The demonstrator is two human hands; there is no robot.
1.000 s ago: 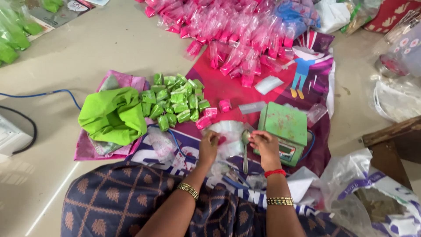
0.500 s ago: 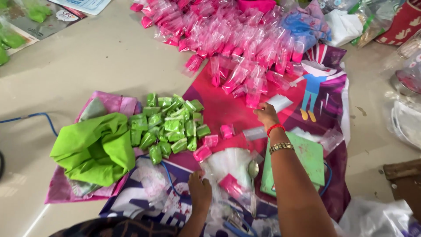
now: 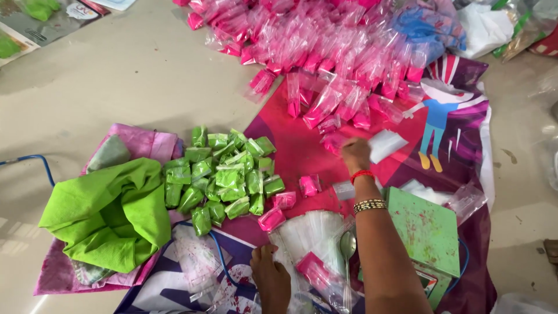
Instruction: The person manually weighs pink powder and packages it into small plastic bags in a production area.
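Nearest the camera, the left hand (image 3: 271, 278) rested knuckles up on the printed mat (image 3: 459, 125), its fingers curled and pressed down at the edge of a stack of clear empty sachets (image 3: 311, 232); whether it pinched one could not be told. On that stack lay one filled pink packet (image 3: 314, 268), and just beside it a metal spoon (image 3: 347, 247), bowl away from the camera. To the right sat a green-topped weighing scale (image 3: 427, 229), speckled with pink powder, the right forearm crossing its near corner. Left of the stack, a bright green cloth (image 3: 107, 212) lay crumpled over a pink bag (image 3: 145, 142), and touching it was a loose heap of green powder packets (image 3: 224, 174). A few stray pink packets (image 3: 285, 200) lay between that heap and the stack. Farther out, the right hand (image 3: 356, 154), wearing a red thread and a beaded bangle at the wrist, was stretched forward with fingers closed together over a small pink packet at the near edge of the large pile; the grip itself was hidden by the back of the hand. A white paper slip (image 3: 386, 144) lay touching that hand on its right. Beyond it, the large pile of pink powder packets (image 3: 337, 52) spread across the far end of the mat, with a blue plastic bag (image 3: 427, 23) at its right edge.
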